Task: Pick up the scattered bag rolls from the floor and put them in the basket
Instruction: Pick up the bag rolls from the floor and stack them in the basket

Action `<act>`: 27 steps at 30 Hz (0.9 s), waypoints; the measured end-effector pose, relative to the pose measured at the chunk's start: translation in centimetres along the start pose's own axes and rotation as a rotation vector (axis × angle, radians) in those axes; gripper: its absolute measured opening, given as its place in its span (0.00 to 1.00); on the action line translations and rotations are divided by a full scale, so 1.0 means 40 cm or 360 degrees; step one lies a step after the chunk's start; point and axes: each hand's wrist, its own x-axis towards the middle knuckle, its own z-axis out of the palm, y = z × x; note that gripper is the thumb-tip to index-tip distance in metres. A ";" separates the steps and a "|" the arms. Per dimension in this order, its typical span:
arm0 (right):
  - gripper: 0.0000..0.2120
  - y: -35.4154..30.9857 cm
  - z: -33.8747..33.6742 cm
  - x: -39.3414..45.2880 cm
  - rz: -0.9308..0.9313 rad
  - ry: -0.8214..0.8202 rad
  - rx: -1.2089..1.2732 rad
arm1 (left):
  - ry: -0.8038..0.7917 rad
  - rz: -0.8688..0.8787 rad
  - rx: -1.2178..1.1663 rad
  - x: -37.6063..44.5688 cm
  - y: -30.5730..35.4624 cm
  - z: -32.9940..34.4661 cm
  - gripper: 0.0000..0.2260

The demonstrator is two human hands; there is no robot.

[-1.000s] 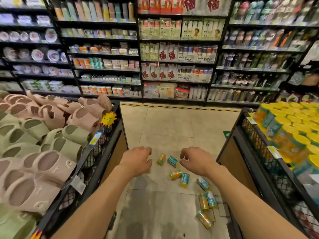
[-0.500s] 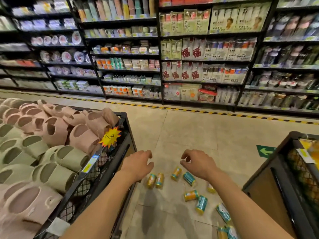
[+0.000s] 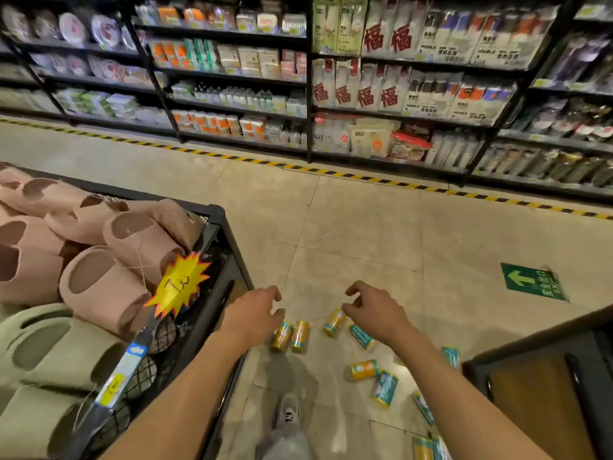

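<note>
Several small bag rolls, yellow and teal, lie scattered on the tiled floor. Two yellow rolls [image 3: 291, 336] lie side by side just right of my left hand [image 3: 253, 313]. Another yellow roll [image 3: 333, 322] and a teal roll [image 3: 361, 336] lie under the fingers of my right hand [image 3: 374, 310]. A yellow roll [image 3: 365, 370] and a teal roll [image 3: 384, 388] lie nearer to me, and more rolls [image 3: 428, 446] rest by the bottom edge. Both hands hover above the floor, fingers apart and curled, holding nothing. The basket on the right [image 3: 530, 353] shows only its dark corner.
A black wire bin [image 3: 212, 293] of pink and green slippers with a yellow price star [image 3: 180, 283] stands at my left. Stocked shelves [image 3: 308, 94] line the far side behind a yellow-black floor stripe. A green arrow sticker [image 3: 534, 282] marks the floor. My shoe [image 3: 288, 413] is below.
The view has swung left and forward: the right basket with its yellow-lidded rolls slid almost out of frame. Both empty hands stay stretched out over the scattered rolls.
</note>
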 end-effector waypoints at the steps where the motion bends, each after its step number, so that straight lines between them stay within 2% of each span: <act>1: 0.16 -0.008 0.007 0.040 0.0054 0.0014 0.0068 | -0.0020 -0.0002 -0.0032 0.045 -0.017 0.002 0.14; 6: 0.17 -0.011 0.081 0.274 0.0312 0.0098 0.0554 | -0.0020 0.0018 -0.0178 0.307 -0.102 0.050 0.16; 9: 0.17 0.032 0.182 0.418 0.0475 0.0021 0.0785 | -0.0082 -0.0032 -0.0314 0.447 -0.152 0.150 0.17; 11: 0.21 0.076 0.273 0.506 0.0604 -0.0008 0.0918 | -0.0124 -0.0113 -0.0437 0.526 -0.197 0.247 0.17; 15: 0.26 0.228 0.550 0.679 0.0859 -0.0091 0.1078 | -0.0248 -0.0350 -0.0688 0.674 -0.319 0.533 0.19; 18: 0.32 0.346 0.768 0.790 0.1005 -0.0167 0.1114 | -0.0232 -0.0554 -0.0862 0.773 -0.417 0.774 0.22; 22: 0.32 0.506 1.058 0.940 0.1050 -0.0273 0.1135 | -0.0308 -0.0633 -0.0771 0.877 -0.556 1.080 0.25; 27: 0.36 0.666 1.355 1.113 0.1046 -0.0291 0.1083 | -0.0330 -0.0732 -0.0706 1.001 -0.688 1.399 0.29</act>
